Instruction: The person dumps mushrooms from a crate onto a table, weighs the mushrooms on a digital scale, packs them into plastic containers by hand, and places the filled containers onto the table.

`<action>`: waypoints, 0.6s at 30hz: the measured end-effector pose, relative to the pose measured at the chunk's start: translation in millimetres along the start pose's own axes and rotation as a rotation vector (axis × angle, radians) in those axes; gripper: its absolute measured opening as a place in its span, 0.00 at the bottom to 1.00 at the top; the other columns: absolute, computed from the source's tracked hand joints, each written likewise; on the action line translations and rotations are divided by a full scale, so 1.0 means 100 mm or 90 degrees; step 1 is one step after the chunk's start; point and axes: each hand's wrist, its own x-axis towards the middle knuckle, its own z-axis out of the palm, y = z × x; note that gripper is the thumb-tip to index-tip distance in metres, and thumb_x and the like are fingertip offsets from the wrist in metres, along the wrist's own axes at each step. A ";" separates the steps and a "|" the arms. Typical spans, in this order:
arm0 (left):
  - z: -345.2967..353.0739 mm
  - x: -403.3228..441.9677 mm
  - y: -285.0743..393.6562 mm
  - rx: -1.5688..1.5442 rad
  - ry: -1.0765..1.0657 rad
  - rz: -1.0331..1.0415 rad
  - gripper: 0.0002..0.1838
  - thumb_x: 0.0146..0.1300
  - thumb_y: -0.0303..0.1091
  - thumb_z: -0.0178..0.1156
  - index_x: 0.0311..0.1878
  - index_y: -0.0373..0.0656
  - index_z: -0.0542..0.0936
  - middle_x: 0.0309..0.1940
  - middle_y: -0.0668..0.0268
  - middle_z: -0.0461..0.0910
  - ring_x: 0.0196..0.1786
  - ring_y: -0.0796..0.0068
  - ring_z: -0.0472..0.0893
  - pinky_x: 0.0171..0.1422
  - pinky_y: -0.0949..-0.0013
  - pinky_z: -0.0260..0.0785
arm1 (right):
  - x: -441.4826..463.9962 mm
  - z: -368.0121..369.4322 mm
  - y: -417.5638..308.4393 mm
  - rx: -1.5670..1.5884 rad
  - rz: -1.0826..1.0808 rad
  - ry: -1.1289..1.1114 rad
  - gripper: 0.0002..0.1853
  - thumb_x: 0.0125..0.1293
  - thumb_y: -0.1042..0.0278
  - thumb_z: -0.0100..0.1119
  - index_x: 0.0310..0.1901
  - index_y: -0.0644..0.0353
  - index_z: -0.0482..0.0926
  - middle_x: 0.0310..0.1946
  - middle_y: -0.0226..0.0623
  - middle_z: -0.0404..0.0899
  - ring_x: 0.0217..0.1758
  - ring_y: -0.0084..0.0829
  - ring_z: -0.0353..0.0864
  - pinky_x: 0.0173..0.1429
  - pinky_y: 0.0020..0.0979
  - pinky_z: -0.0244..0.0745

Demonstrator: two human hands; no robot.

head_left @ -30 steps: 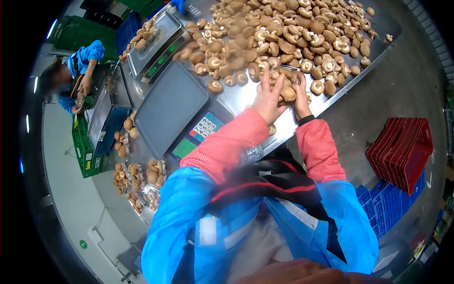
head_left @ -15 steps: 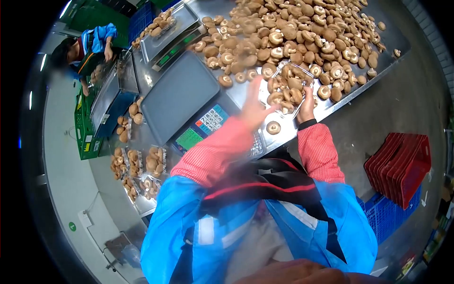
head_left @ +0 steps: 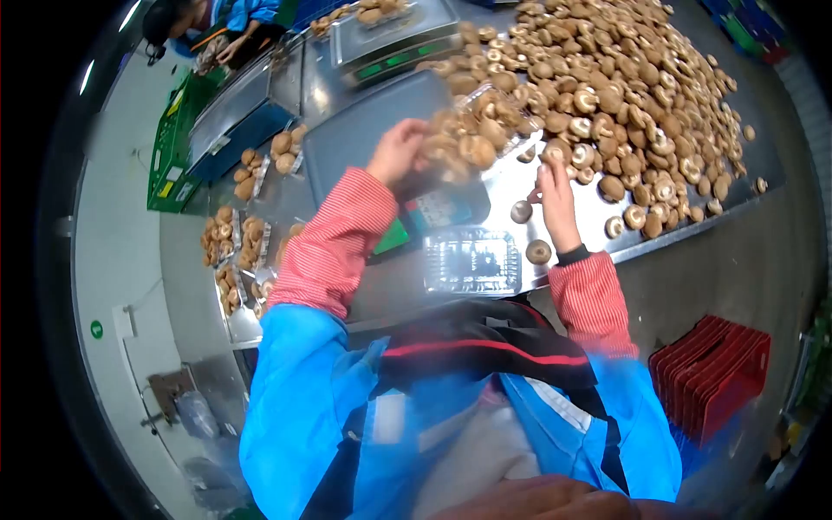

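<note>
My left hand (head_left: 400, 154) is closed at the left edge of a clear plastic punnet (head_left: 525, 123) heaped with brown-capped mushrooms (head_left: 477, 149). The punnet is blurred and lies over the right part of the grey scale pan (head_left: 342, 143). To its right, the fingers of my right hand (head_left: 555, 201) are closed on a mushroom (head_left: 557, 154) beside the big pile. Two loose mushrooms, one pale (head_left: 521, 211) and one brown (head_left: 538, 252), rest on the metal table by that hand. Nearer my body sits an empty clear punnet (head_left: 472, 263), partly covering the scale's front.
A large mushroom pile (head_left: 633, 95) covers the table's right side. Several filled punnets (head_left: 251, 238) stand at the left. Another scale (head_left: 394, 43) is behind, and a co-worker (head_left: 227, 26) bends at the upper left. Red crates (head_left: 709, 377) stand on the floor at right.
The filled punnet has moved left, from my right hand to my left hand over the scale. My right hand now holds a mushroom. An empty punnet has come into sight near my body.
</note>
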 end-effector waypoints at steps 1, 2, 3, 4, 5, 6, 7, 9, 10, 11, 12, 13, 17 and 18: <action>-0.27 0.05 -0.05 0.001 -0.005 0.018 0.12 0.70 0.27 0.49 0.53 0.38 0.75 0.33 0.65 0.81 0.23 0.81 0.77 0.25 0.78 0.71 | -0.20 0.07 -0.24 -0.036 -0.019 -0.023 0.17 0.73 0.61 0.50 0.57 0.61 0.73 0.29 0.27 0.71 0.29 0.19 0.72 0.37 0.23 0.71; -0.51 0.09 -0.09 0.008 0.001 0.020 0.12 0.70 0.27 0.49 0.53 0.38 0.75 0.33 0.66 0.81 0.23 0.82 0.77 0.24 0.78 0.70 | -0.30 0.09 -0.15 -0.116 -0.046 -0.052 0.15 0.71 0.64 0.52 0.54 0.63 0.75 0.29 0.28 0.73 0.30 0.20 0.74 0.37 0.24 0.71; -0.73 0.14 -0.14 0.014 0.008 0.022 0.12 0.70 0.27 0.49 0.54 0.38 0.76 0.33 0.66 0.81 0.23 0.82 0.77 0.24 0.78 0.70 | -0.40 0.10 -0.04 -0.198 -0.073 -0.081 0.13 0.70 0.66 0.54 0.51 0.64 0.77 0.29 0.30 0.76 0.32 0.21 0.75 0.38 0.26 0.72; -0.94 0.18 -0.21 0.026 0.009 0.029 0.13 0.70 0.27 0.49 0.55 0.38 0.76 0.33 0.67 0.81 0.23 0.83 0.77 0.25 0.78 0.70 | -0.56 0.14 -0.01 -0.327 -0.132 -0.078 0.12 0.68 0.68 0.55 0.49 0.64 0.78 0.27 0.36 0.77 0.30 0.28 0.77 0.38 0.29 0.72; -1.11 0.22 -0.31 0.039 0.010 0.036 0.14 0.70 0.27 0.49 0.56 0.39 0.76 0.33 0.68 0.81 0.23 0.83 0.76 0.26 0.78 0.70 | -0.69 0.14 0.03 -0.427 -0.198 -0.115 0.13 0.66 0.60 0.57 0.47 0.57 0.79 0.27 0.47 0.79 0.32 0.49 0.81 0.37 0.43 0.73; -1.17 0.27 -0.45 0.058 0.064 0.142 0.16 0.71 0.29 0.48 0.59 0.41 0.75 0.33 0.68 0.81 0.24 0.84 0.76 0.27 0.78 0.71 | -0.82 0.20 -0.06 -0.425 -0.290 -0.146 0.11 0.64 0.59 0.60 0.40 0.57 0.79 0.26 0.44 0.79 0.29 0.47 0.81 0.34 0.45 0.73; -1.30 0.28 -0.54 0.065 0.035 0.094 0.17 0.72 0.30 0.48 0.61 0.42 0.74 0.38 0.68 0.81 0.26 0.84 0.76 0.29 0.79 0.72 | -0.91 0.21 -0.04 -0.528 -0.343 -0.202 0.09 0.62 0.61 0.62 0.36 0.58 0.79 0.26 0.43 0.79 0.30 0.44 0.80 0.34 0.43 0.73; -1.52 0.25 -0.65 0.076 -0.028 -0.006 0.18 0.74 0.32 0.47 0.64 0.43 0.72 0.47 0.68 0.81 0.30 0.85 0.76 0.32 0.79 0.73 | -1.08 0.26 -0.10 -0.521 -0.423 -0.302 0.09 0.58 0.65 0.65 0.35 0.60 0.80 0.29 0.41 0.77 0.34 0.43 0.79 0.36 0.40 0.73; -1.54 0.21 -0.70 0.047 -0.006 -0.004 0.19 0.75 0.35 0.45 0.65 0.45 0.71 0.49 0.66 0.80 0.31 0.83 0.78 0.34 0.79 0.75 | -1.12 0.28 -0.09 -0.531 -0.442 -0.342 0.09 0.57 0.65 0.65 0.33 0.60 0.79 0.29 0.40 0.77 0.34 0.42 0.78 0.36 0.40 0.73; -1.54 0.15 -0.76 -0.028 0.067 -0.032 0.19 0.75 0.36 0.46 0.65 0.45 0.71 0.49 0.65 0.80 0.31 0.82 0.78 0.35 0.79 0.75 | -1.16 0.28 -0.07 -0.541 -0.460 -0.381 0.09 0.57 0.65 0.66 0.32 0.60 0.79 0.29 0.39 0.77 0.34 0.42 0.78 0.36 0.39 0.73; -1.46 0.01 -0.66 -0.104 0.139 -0.058 0.19 0.75 0.36 0.46 0.65 0.45 0.71 0.49 0.65 0.80 0.32 0.81 0.79 0.35 0.78 0.75 | -1.17 0.29 -0.05 -0.551 -0.478 -0.418 0.09 0.56 0.65 0.66 0.31 0.59 0.79 0.29 0.38 0.77 0.34 0.41 0.78 0.36 0.39 0.74; -1.42 -0.09 -0.63 -0.179 0.210 -0.085 0.19 0.75 0.37 0.47 0.65 0.45 0.71 0.50 0.64 0.80 0.32 0.81 0.79 0.35 0.78 0.75 | -1.17 0.28 -0.03 -0.568 -0.484 -0.435 0.09 0.54 0.65 0.66 0.30 0.59 0.78 0.29 0.37 0.76 0.34 0.40 0.78 0.36 0.38 0.74; -1.46 -0.49 -0.75 -0.162 0.294 -0.072 0.16 0.72 0.37 0.52 0.55 0.38 0.77 0.39 0.62 0.82 0.32 0.78 0.80 0.35 0.75 0.76 | -1.12 0.22 0.04 -0.597 -0.509 -0.489 0.09 0.52 0.66 0.66 0.28 0.58 0.75 0.28 0.36 0.74 0.35 0.37 0.78 0.37 0.38 0.74; -1.45 -0.60 -0.74 -0.170 0.291 -0.072 0.15 0.70 0.38 0.55 0.53 0.38 0.78 0.38 0.64 0.82 0.32 0.79 0.79 0.36 0.77 0.76 | -1.12 0.21 0.04 -0.593 -0.514 -0.501 0.09 0.52 0.66 0.66 0.27 0.58 0.75 0.28 0.36 0.74 0.34 0.38 0.78 0.37 0.38 0.74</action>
